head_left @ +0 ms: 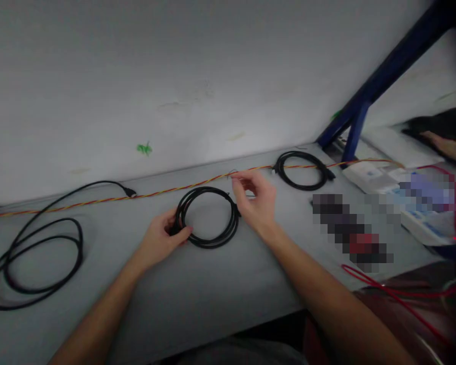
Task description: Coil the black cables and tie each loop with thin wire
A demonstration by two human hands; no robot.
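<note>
My left hand (162, 238) grips the left side of a coiled black cable (209, 244) that lies flat on the grey table top (197, 304). My right hand (256, 200) hangs over the coil's upper right, its fingertips close to a twisted red and yellow wire (167, 191) running along the back of the table. Its thumb and fingers stand slightly apart, and I see nothing clearly held there. A second black cable coil (304, 188) lies to the right, and a looser black cable (34, 291) lies at the left.
A pale wall rises behind the table, and a dark blue metal strut (387, 81) crosses the upper right. A pixelated object (349, 228) lies on the table. Further right are white printed sheets (403, 213), a red cable (403, 294) and another person's hand (448, 149).
</note>
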